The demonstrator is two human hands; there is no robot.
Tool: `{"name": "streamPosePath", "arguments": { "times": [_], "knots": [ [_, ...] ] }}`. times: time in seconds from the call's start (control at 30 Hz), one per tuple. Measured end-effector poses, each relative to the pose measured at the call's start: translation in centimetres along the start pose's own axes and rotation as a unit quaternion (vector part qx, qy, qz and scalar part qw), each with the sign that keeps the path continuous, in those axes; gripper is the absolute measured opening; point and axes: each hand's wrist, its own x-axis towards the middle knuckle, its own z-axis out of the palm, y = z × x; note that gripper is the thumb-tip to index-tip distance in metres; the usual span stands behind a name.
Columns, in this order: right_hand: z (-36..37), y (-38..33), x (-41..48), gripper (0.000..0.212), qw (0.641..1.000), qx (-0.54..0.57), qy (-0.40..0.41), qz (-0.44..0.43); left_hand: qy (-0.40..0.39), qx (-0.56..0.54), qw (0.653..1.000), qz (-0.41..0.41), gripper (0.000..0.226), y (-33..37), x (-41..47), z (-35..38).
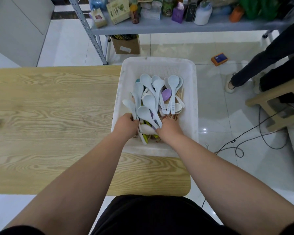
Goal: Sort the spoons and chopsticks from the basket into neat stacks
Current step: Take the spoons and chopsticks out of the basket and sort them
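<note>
Several pale blue spoons (145, 112) lie between left hand (126, 124) and right hand (170, 130), both curled round their handles; bowls point far, inside the white basket (158, 60).

the basket (192, 99) is white, its far wall patterned with fine mesh holes. most spoons (157, 85) are pale blue; a lilac spoon (166, 94) and a teal spoon (137, 80) show among them. the chopsticks (180, 94) are tan. the table (49, 107) is light wood with bold wavy grain. the floor (227, 124) is glossy white tile. the shelf (176, 27) is grey, the box (126, 45) brown, the packet (219, 58) orange and blue, the shorts (151, 216) black.
</note>
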Motion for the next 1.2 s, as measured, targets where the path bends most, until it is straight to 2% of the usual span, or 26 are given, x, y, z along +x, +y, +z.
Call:
{"name": "streamPosePath", "arguments": {
  "times": [0.07,0.13,0.23,0.3,0.4,0.5,0.57,0.8,0.9,1.03,1.2],
  "knots": [
    [-0.3,0.1,-0.4,0.025,1.0,0.007,0.003,-0.017,0.009,-0.037,0.999,-0.008,0.019,-0.2,-0.6,-0.2],
    [-0.7,0.6,-1.1,0.018,0.997,0.061,0.014,-0.038,0.031,-0.057,0.998,-0.004,0.02,-0.3,-1.4,-0.5],
    [-1.5,1.1,-2.9,0.019,0.987,0.142,0.03,-0.07,0.072,-0.128,0.989,0.023,0.013,-0.4,-3.4,-0.8],
    [-2.0,1.0,-4.0,0.013,0.976,0.199,0.028,-0.084,0.096,-0.174,0.98,0.024,0.019,-0.5,-5.2,-1.1],
    [-2.2,-0.2,-5.6,0.007,0.951,0.295,0.011,-0.087,0.104,-0.284,0.953,0.014,0.028,-0.3,-8.0,-1.4],
    [-1.4,-2.2,-7.3,0.005,0.937,0.327,-0.012,-0.119,0.096,-0.408,0.908,0.003,0.031,-0.3,-10.4,-1.3],
    [-0.4,-3.8,-8.7,0.008,0.919,0.37,-0.047,-0.125,0.087,-0.437,0.895,-0.003,0.03,-0.6,-12.0,-1.5],
    [4.9,-8.8,-14.0,0.012,0.945,0.272,-0.068,-0.171,0.081,-0.478,0.874,0.046,0.012,-5.6,-16.7,-4.7],
    [8.0,-11.3,-16.3,0.015,0.949,0.235,-0.09,-0.188,0.106,-0.523,0.846,0.005,0.019,-9.8,-17.7,-7.2],
    [13.4,-15.0,-19.0,0.015,0.947,0.231,-0.079,-0.207,0.111,-0.606,0.787,-0.028,0.01,-16.2,-19.5,-11.8],
    [20.5,-19.9,-21.6,0.031,0.936,0.232,-0.092,-0.249,0.115,-0.639,0.761,-0.023,0.015,-23.3,-21.5,-16.9]
  ]
}}
